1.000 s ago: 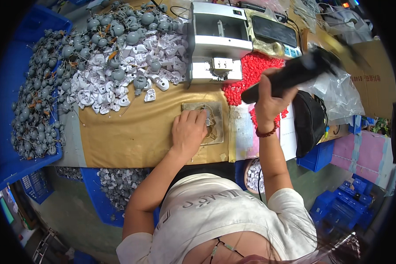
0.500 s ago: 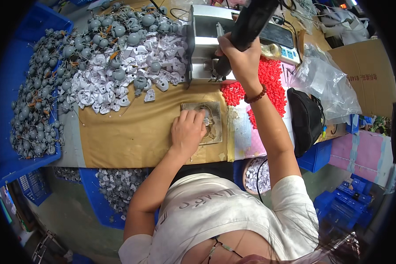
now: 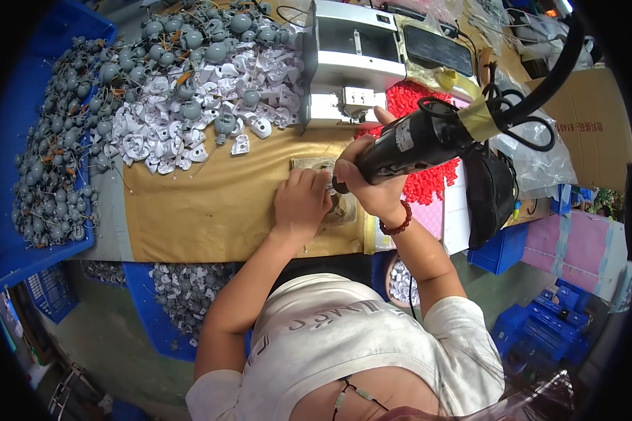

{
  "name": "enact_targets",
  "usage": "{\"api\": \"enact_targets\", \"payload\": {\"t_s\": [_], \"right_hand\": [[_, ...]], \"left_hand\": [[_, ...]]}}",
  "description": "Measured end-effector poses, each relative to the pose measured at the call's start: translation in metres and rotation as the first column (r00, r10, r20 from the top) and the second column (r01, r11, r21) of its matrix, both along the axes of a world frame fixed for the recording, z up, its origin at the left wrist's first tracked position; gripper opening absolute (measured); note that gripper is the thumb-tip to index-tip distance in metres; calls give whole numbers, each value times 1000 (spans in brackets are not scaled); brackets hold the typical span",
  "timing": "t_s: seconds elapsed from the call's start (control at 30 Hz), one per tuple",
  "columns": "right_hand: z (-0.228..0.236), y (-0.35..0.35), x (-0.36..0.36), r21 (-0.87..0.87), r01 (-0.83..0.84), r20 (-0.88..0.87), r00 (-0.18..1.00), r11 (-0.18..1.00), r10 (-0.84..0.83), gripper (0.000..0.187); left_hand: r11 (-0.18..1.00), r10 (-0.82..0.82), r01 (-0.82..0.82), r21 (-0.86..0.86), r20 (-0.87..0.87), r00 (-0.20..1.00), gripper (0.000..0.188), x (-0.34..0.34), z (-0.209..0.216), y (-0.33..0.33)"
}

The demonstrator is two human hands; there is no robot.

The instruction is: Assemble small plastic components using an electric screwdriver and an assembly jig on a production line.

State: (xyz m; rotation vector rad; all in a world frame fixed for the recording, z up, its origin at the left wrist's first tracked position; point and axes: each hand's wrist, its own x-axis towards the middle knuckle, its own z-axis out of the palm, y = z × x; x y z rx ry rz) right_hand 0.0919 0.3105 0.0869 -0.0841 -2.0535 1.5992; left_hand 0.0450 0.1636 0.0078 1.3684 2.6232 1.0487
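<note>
The right hand (image 3: 378, 191) wraps round a black corded electric screwdriver (image 3: 418, 146), its nose just beside the left hand's (image 3: 299, 203) bunched fingertips over the metal plate (image 3: 344, 212) on the brown-covered surface (image 3: 196, 221); whether those fingertips pinch a part, I cannot tell. Red pieces (image 3: 428, 186) lie beyond.

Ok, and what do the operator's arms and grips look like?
Short off-white T-shirt sleeves, bare below. Left grip: ungloved, no wristwear visible. Right grip: ungloved, dark red beaded bracelet at the wrist.
</note>
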Motion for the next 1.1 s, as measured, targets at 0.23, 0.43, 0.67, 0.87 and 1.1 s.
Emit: {"api": "enact_targets", "payload": {"t_s": [0.23,0.43,0.67,0.87,1.1], "right_hand": [[-12,-2,6,-98,-66,-15,998,993,65,85],[-27,-11,20,-21,-145,-67,987,989,144,65],[-36,-9,23,48,-125,-136,982,991,130,65],[-32,-10,25,116,-120,-121,984,986,133,69],[-2,12,13,-191,312,106,949,931,-296,51]], "left_hand": [[1000,4,-4,26,-2,1000,34,0,1,-1],[995,-48,40,89,79,996,34,-7,7,-5],[993,-56,43,114,115,992,34,-6,6,-5],[994,-57,45,99,122,991,34,-7,7,-4],[996,43,-60,70,214,976,38,-3,14,-1]]}}
